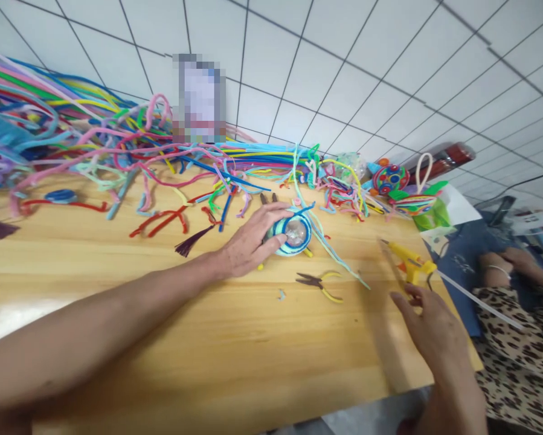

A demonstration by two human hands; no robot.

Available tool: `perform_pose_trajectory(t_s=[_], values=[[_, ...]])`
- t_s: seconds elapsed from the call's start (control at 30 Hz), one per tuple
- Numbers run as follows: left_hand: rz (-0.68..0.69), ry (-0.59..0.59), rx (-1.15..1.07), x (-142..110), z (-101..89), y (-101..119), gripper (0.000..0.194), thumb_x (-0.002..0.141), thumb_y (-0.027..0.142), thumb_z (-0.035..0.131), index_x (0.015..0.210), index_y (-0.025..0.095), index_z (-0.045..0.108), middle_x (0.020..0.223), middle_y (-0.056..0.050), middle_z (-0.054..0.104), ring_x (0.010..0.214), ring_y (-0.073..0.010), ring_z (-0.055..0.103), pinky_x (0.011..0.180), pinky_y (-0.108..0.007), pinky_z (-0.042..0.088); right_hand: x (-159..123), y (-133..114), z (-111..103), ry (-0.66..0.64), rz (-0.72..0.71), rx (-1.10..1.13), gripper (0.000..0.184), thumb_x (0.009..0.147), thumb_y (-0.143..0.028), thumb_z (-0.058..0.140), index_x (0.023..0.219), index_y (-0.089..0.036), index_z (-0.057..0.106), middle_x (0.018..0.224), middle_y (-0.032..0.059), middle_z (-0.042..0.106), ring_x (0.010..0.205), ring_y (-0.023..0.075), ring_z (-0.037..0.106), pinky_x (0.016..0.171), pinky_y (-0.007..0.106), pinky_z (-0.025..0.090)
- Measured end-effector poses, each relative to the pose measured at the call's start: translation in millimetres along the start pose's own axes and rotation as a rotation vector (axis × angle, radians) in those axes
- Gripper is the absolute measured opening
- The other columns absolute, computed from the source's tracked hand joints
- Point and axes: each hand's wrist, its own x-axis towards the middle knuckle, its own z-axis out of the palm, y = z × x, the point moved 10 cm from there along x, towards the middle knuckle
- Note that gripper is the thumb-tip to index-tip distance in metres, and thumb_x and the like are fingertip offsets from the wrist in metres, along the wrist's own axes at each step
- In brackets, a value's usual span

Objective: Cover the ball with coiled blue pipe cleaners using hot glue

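Hands well apart. Left hand (257, 235) clamped around blue-and-green round piece (293, 234), mid-counter (208, 350), likely steadying it. Right hand (434, 329) at yellow glue gun (411, 264), right; whether gripped, cannot tell. Pliers (316, 282) lie between, seemingly within easy reach.

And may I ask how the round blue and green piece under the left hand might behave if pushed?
The round piece might roll if tipped onto its side, since its outline is circular. Its coiled, soft-looking covering would probably grip rather than slip. The pale green strands lying beside it could drag along if attached, though I cannot tell.
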Motion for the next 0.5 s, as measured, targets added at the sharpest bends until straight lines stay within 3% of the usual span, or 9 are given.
perform_pose_trajectory(t_s=[0.07,0.17,0.23,0.37,0.5], values=[[-0.001,0.001,0.000,0.2,-0.5,0.7,0.041,0.113,0.034,0.051,0.153,0.024,0.048,0.160,-0.016,0.054,0.155,-0.0283,0.049,0.129,-0.056,0.044,4.6,-62.5,-8.9,-0.012,-0.140,0.129,0.037,0.100,-0.056,0.064,0.120,-0.026,0.073,0.112,0.0126,0.078,0.090,0.0303,0.075,0.069,0.044,0.061],[0.004,0.003,0.002,0.1,-0.8,1.9,0.042,0.113,0.031,0.051,0.154,0.023,0.047,0.160,-0.017,0.053,0.156,-0.0279,0.049,0.129,-0.055,0.044,33.5,-162.6,-22.1,0.018,-0.399,0.292,0.027,0.104,-0.042,0.065,0.127,-0.030,0.070,0.133,0.0124,0.076,0.122,0.0313,0.072,0.096,0.051,0.062],[0.019,0.006,0.000,-0.4,-0.5,2.9,0.042,0.113,0.030,0.051,0.154,0.024,0.046,0.161,-0.017,0.052,0.156,-0.0285,0.048,0.129,-0.057,0.044,62.0,-208.5,-18.9,0.011,-0.481,0.377,0.028,0.104,-0.039,0.065,0.130,-0.030,0.069,0.143,0.0126,0.072,0.135,0.0307,0.067,0.103,0.051,0.060],[0.025,0.007,0.002,-0.9,1.3,1.7,0.045,0.113,0.031,0.051,0.157,0.028,0.044,0.163,-0.017,0.050,0.157,-0.0311,0.047,0.129,-0.062,0.043,110.2,-252.3,16.4,-0.107,-0.508,0.529,0.026,0.104,-0.043,0.064,0.124,-0.028,0.070,0.142,0.0103,0.072,0.132,0.0273,0.068,0.093,0.041,0.063],[0.023,0.002,-0.003,0.0,1.8,2.0,0.046,0.113,0.032,0.050,0.158,0.028,0.043,0.164,-0.018,0.049,0.158,-0.0319,0.047,0.129,-0.062,0.044,126.1,-259.3,48.1,-0.209,-0.453,0.587,0.022,0.100,-0.041,0.065,0.109,-0.023,0.072,0.113,0.0066,0.080,0.100,0.0215,0.075,0.080,0.033,0.060]])
